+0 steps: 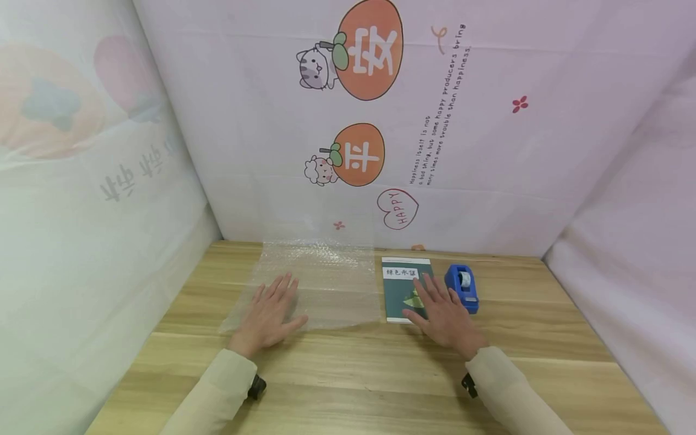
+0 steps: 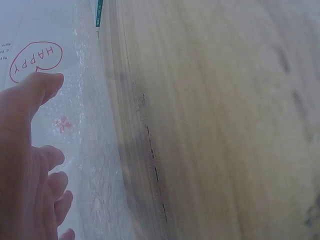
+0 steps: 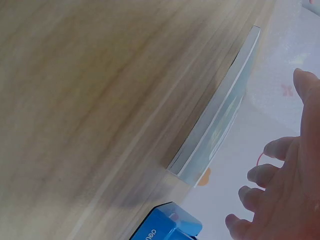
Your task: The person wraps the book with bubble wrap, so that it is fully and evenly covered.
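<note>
A clear sheet of bubble wrap (image 1: 337, 290) lies on the left half of the table. Over its front left part is my left hand (image 1: 269, 317), fingers spread and holding nothing. To the right of the sheet lies a book (image 1: 399, 296) with a dark green cover and a white title label. My right hand (image 1: 446, 314) is over the book's right side with fingers apart, hiding part of the cover. In the right wrist view the book (image 3: 217, 115) shows its pale page edge. A blue tape dispenser (image 1: 462, 289) with a roll of clear tape stands just right of the book, beyond my right hand.
The wooden table (image 1: 348, 374) runs back to a white cloth (image 1: 261, 121) printed with orange fruit, small animals and lettering. More white cloth hangs along the left and right sides. Each wrist wears a black strap (image 1: 257, 386).
</note>
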A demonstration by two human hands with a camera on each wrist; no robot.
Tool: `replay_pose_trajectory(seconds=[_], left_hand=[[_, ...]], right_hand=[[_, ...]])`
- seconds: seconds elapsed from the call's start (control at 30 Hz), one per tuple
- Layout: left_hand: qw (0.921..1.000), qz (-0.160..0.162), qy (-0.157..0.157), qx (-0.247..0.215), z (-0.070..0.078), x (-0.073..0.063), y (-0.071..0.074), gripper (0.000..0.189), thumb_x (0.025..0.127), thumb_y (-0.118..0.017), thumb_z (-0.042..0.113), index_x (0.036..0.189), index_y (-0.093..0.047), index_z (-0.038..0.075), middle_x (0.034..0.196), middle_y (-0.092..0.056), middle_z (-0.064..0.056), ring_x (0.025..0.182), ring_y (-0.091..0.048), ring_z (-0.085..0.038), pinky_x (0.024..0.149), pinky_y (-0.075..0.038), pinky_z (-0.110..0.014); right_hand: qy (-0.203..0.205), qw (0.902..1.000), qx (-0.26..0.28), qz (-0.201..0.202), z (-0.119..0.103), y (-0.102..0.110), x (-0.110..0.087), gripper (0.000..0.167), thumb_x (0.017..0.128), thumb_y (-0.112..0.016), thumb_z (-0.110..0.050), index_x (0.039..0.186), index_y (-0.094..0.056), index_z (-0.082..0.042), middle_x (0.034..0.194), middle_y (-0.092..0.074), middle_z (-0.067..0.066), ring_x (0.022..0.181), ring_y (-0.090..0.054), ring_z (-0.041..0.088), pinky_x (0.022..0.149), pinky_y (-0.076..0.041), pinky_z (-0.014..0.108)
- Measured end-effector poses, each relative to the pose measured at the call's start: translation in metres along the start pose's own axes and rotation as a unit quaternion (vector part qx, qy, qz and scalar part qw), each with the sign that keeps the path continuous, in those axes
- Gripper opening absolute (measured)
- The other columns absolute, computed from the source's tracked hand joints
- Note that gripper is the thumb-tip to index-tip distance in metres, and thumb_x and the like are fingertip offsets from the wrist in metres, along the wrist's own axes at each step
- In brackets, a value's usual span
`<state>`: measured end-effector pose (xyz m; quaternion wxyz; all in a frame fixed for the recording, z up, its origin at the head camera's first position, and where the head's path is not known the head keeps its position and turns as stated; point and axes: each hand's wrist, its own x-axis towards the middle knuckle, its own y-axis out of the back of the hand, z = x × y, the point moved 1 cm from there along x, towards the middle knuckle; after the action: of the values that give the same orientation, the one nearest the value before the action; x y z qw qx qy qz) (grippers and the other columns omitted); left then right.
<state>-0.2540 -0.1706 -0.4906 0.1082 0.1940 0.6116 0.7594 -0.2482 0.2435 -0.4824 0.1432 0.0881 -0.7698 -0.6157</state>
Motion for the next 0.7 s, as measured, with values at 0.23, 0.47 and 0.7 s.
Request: replay_pose_trajectory(seconds=[0.23, 0.47, 0.7], left_hand=[[1.0000, 0.003, 0.000, 0.001, 0.0007, 0.0001, 0.0007, 0.089, 0.101, -0.057, 0.057, 0.165, -0.031, 0.002, 0.175, -0.023, -0.018, 0.161, -0.027, -0.041, 0.129, -0.023, -0.068], [1.0000, 0.001, 0.003, 0.000, 0.0002, -0.0007, 0.0010, 0.088, 0.101, -0.058, 0.057, 0.165, -0.031, 0.002, 0.175, -0.023, -0.019, 0.162, -0.026, -0.041, 0.130, -0.023, -0.068], [1.0000, 0.002, 0.002, 0.004, -0.0016, -0.0006, 0.0009, 0.089, 0.101, -0.057, 0.059, 0.165, -0.031, 0.003, 0.176, -0.022, -0.018, 0.162, -0.026, -0.041, 0.130, -0.023, -0.067]], right_hand=[[0.000, 1.0000, -0.001, 0.001, 0.0004, 0.0010, -0.0010, 0.087, 0.106, -0.047, -0.063, 0.168, -0.027, -0.006, 0.175, -0.019, 0.024, 0.162, -0.018, 0.049, 0.125, -0.022, 0.076], [0.002, 0.9999, -0.007, 0.007, 0.0002, 0.0031, -0.0019, 0.087, 0.106, -0.048, -0.063, 0.168, -0.027, -0.006, 0.175, -0.019, 0.024, 0.161, -0.021, 0.049, 0.124, -0.023, 0.076], [0.002, 1.0000, -0.001, 0.006, -0.0010, 0.0045, -0.0019, 0.086, 0.106, -0.048, -0.062, 0.168, -0.026, -0.006, 0.176, -0.017, 0.024, 0.161, -0.020, 0.049, 0.125, -0.021, 0.076]])
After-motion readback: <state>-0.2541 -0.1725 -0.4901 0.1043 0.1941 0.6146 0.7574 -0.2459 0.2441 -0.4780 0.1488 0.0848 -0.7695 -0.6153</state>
